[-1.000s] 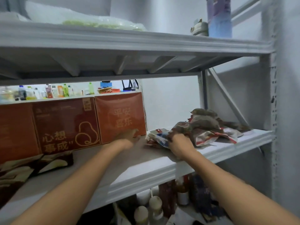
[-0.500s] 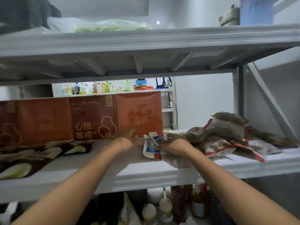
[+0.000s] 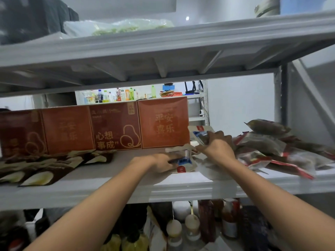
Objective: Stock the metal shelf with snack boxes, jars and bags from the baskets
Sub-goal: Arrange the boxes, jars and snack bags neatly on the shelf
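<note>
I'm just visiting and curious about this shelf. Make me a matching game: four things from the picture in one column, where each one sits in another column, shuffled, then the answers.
Things:
1. red-brown boxes
2. dark flat packets with pale shapes
3. heap of brown and red bags
4. white and blue packet

Places:
A. right end of the middle shelf
B. under the left hand, mid-shelf
C. in a row along the back of the shelf
D. lying flat at the left front of the shelf

Pairs: 1-C, 2-D, 3-A, 4-B

a storeroom: metal shelf (image 3: 181,189) stocked with snack boxes (image 3: 163,124), bottles (image 3: 192,227).
</note>
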